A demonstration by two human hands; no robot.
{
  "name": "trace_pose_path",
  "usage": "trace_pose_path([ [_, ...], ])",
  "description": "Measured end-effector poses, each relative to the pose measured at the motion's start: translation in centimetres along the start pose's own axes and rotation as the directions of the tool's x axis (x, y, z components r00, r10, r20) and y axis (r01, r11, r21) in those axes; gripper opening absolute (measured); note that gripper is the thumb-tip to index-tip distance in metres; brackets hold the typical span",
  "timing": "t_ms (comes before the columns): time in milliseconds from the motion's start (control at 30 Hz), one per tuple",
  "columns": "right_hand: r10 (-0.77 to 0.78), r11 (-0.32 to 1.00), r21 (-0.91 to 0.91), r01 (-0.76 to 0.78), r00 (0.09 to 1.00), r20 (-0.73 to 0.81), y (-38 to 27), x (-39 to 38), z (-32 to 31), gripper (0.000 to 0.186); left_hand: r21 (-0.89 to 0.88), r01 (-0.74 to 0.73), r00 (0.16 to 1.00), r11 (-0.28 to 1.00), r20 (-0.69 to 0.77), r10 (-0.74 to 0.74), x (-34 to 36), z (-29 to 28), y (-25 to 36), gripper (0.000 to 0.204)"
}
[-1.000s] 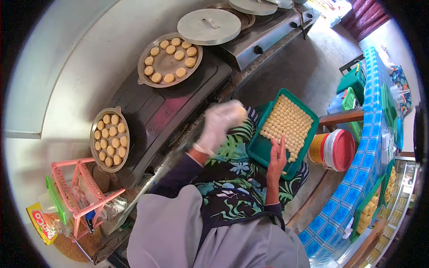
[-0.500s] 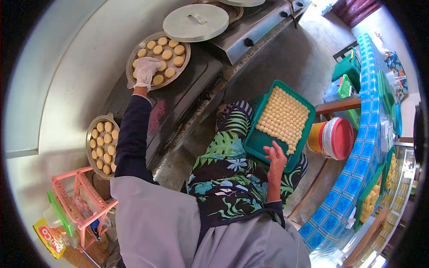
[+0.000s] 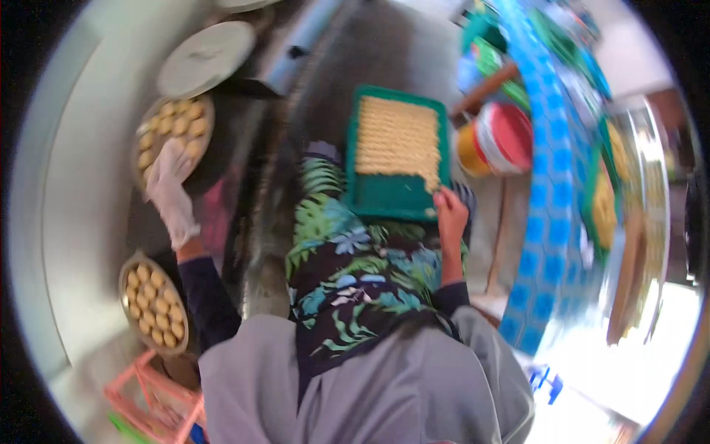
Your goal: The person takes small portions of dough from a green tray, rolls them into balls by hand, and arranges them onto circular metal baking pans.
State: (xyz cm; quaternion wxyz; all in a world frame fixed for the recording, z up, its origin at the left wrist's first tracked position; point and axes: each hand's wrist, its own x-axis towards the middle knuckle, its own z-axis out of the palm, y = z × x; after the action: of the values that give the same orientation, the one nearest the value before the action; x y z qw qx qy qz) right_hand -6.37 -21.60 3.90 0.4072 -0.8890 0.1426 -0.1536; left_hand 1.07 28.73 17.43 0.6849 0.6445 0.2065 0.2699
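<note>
My left hand (image 3: 174, 189), in a clear plastic glove, is at the near edge of a round metal pan (image 3: 143, 172) of flat round dough pieces (image 3: 183, 108). Its fingers are blurred, so whether it holds a piece cannot be told. My bare right hand (image 3: 450, 214) is at the near right corner of a green tray (image 3: 384, 194). Its fingertips are drawn together beside the last of the small pale dough balls (image 3: 399, 137); anything between them is too small to make out. The balls stand in close rows over the far part of the tray, which rests on my lap.
A second pan (image 3: 185, 325) of round pieces stands nearer on the left, above a pink plastic rack (image 3: 148, 392). A metal lid (image 3: 207, 58) lies beyond the first pan. At right are a red-lidded bucket (image 3: 506, 137) and a blue checked tablecloth (image 3: 543, 214).
My view has swung, shifting the scene leftward. My left hand has drawn back from among the pieces to the pan's near edge. My right hand's spread fingers have closed together by the dough balls.
</note>
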Motion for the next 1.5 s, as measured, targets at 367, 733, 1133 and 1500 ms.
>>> trace_pose_path([
  [367,-0.103,0.994,0.026,0.102,0.995,0.008,4.2,1.6,-2.4,0.026,-0.004,0.377,0.863,0.926,0.365,-0.35,-12.3,4.0,-5.1,0.039],
  [733,-0.285,0.778,-0.487,0.398,0.913,0.291,5.0,4.1,4.0,0.025,-0.02,0.429,0.864,0.903,0.303,-0.403,-13.4,2.6,-6.9,0.032],
  [1133,0.214,0.828,0.356,-0.433,0.832,0.513,-3.1,4.4,3.1,0.013,0.018,0.531,0.784,0.847,0.367,-0.5,-15.4,5.6,-8.9,0.031],
  [1500,-0.077,0.966,-0.224,0.126,0.973,0.218,3.9,2.7,6.9,0.013,0.05,0.545,0.726,0.837,0.471,-0.501,-15.5,9.0,-10.1,0.028],
])
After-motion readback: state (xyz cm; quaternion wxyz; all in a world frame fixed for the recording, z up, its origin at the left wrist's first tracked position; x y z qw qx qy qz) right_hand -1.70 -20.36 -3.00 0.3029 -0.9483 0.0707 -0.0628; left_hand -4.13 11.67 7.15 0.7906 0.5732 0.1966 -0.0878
